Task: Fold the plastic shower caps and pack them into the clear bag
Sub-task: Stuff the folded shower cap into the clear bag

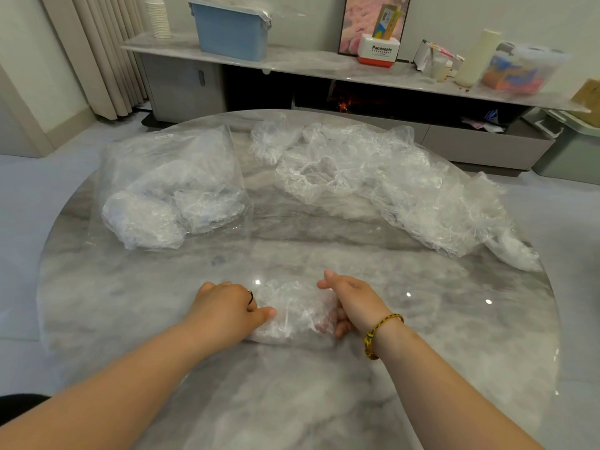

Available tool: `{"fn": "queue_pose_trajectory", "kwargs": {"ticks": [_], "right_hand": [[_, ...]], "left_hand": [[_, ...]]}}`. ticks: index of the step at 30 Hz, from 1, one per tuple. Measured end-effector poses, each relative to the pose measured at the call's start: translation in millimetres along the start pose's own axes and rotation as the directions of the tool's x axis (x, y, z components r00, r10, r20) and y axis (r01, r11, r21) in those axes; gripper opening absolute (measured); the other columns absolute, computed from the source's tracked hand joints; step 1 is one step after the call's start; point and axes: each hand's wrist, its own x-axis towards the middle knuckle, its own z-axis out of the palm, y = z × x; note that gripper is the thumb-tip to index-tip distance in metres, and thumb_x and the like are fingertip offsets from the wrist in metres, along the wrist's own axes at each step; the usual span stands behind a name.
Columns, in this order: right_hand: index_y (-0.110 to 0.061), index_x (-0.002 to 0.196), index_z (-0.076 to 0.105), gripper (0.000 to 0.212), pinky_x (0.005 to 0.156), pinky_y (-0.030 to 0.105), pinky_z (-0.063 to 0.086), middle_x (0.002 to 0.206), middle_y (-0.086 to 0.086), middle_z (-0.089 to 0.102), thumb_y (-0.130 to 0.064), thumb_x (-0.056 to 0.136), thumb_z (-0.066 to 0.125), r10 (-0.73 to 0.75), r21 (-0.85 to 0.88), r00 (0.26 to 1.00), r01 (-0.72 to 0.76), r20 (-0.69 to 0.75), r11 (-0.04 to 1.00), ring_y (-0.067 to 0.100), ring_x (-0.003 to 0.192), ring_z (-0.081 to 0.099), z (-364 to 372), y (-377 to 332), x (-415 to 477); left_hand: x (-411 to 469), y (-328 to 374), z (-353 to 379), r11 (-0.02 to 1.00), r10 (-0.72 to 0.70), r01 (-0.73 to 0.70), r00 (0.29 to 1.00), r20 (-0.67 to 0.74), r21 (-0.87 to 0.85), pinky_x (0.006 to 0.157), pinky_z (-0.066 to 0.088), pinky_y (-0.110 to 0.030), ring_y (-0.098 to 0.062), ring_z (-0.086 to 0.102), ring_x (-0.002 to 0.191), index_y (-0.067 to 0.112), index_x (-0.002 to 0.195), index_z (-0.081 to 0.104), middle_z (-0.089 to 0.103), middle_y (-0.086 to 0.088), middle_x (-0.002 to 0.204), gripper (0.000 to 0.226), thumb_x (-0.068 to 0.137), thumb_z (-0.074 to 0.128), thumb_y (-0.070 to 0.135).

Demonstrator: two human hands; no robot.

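One round marble table (292, 401) fills the view. Across its far right sprawls one heap of loose caps (406, 190), crumpled and overlapping too much to count. At the far left lies one clear bag (168, 177) with at least two folded bundles visible inside. Near the front edge, one shower cap (295, 316) rests on the tabletop, gathered into a compact wad between two hands. The left hand (224, 306) pinches its left end, fingers curled and thumb laid on the plastic. The right hand (357, 303) grips the right end, fingers tucked under, thumb raised. One braided bracelet (380, 329) circles the right wrist; one ring (250, 296) shows on the left hand.
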Motion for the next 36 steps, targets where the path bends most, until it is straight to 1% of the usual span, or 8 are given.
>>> {"fn": "queue_pose_trajectory", "kwargs": {"ticks": [6,8,12,15,21,24,28,36], "right_hand": [[-0.019,0.093,0.046,0.023,0.047,0.014,0.042,0.063,-0.002,0.046,-0.002,0.085,0.059,-0.158,-0.262,0.985,0.169,0.062,0.95,0.0,0.035,0.046,3,5,0],[-0.02,0.092,0.044,0.02,0.042,0.013,0.041,0.068,-0.002,0.045,-0.001,0.088,0.05,-0.162,-0.285,0.987,0.15,-0.019,0.947,0.001,0.034,0.047,7,9,0],[-0.017,0.105,0.046,0.021,0.047,0.018,0.043,0.075,-0.006,0.045,-0.003,0.09,0.045,-0.191,-0.283,0.976,0.154,-0.107,0.947,0.01,0.05,0.048,10,12,3],[-0.017,0.126,0.043,0.035,0.066,0.019,0.04,0.096,-0.006,0.049,-0.006,0.092,0.044,-0.267,-0.449,0.958,0.194,-0.103,0.872,0.011,0.073,0.05,13,13,-1],[-0.021,0.141,0.03,0.046,0.107,0.025,0.026,0.153,0.003,0.017,-0.017,0.096,0.035,-0.429,-0.733,0.885,0.172,-0.179,0.659,0.019,0.134,0.031,28,18,-8],[-0.013,0.122,0.058,0.051,0.101,0.036,0.038,0.137,0.012,0.048,-0.027,0.084,0.029,-0.63,-0.863,0.771,0.258,-0.087,0.435,0.027,0.124,0.05,36,23,-4],[-0.022,0.148,0.012,0.099,0.104,0.02,-0.018,0.156,-0.004,-0.002,-0.047,0.057,-0.018,-0.408,-0.841,0.908,0.296,0.1,0.453,0.013,0.144,-0.006,31,29,-3],[-0.02,0.148,-0.003,0.105,0.1,0.021,-0.022,0.155,-0.003,-0.015,-0.046,0.049,-0.024,-0.333,-0.891,0.932,0.269,0.144,0.365,0.013,0.142,-0.015,31,28,-1]], "left_hand": [[-3,4,-8,0.992,-0.12,0.119,0.992,-0.035,-0.036,0.078,0.026,-0.024,-0.009,0.039,0.054,0.018,0.053,0.032,0.038,0.005,0.052,0.052,0.094,0.039,0.049],[-6,6,-9,0.996,-0.073,0.084,0.971,-0.229,0.041,0.079,0.027,-0.026,-0.013,0.051,0.072,0.021,0.063,0.043,0.047,0.008,0.067,0.042,0.094,0.039,0.049],[-6,7,6,0.968,0.248,-0.171,0.76,-0.6,0.183,0.08,0.028,-0.029,-0.024,0.059,0.091,0.014,0.096,0.06,0.067,-0.005,0.097,0.034,0.082,0.041,0.04],[-5,15,31,0.884,0.466,-0.358,0.732,-0.497,0.302,0.103,0.02,-0.03,-0.017,0.043,0.114,0.015,0.122,0.044,0.062,-0.007,0.121,0.041,0.098,0.019,0.037],[-2,12,42,0.919,0.353,-0.263,0.881,-0.316,0.293,0.105,0.011,-0.027,-0.015,0.056,0.114,0.014,0.125,0.051,0.063,-0.002,0.12,0.06,0.1,0.002,0.037],[-1,9,44,0.91,0.347,-0.264,0.907,-0.239,0.32,0.103,0.019,-0.03,-0.014,0.063,0.105,0.013,0.113,0.066,0.066,0.0,0.115,0.053,0.096,0.02,0.034],[2,8,47,0.915,0.293,-0.242,0.949,-0.119,0.324,0.094,0.03,-0.028,-0.011,0.063,0.105,0.014,0.11,0.068,0.067,0.003,0.113,0.072,0.099,0.001,0.037],[2,6,49,0.901,0.324,-0.303,0.946,-0.015,0.309,0.096,0.028,-0.027,-0.01,0.063,0.105,0.014,0.108,0.069,0.067,0.005,0.113,0.073,0.099,0.0,0.038]]}}
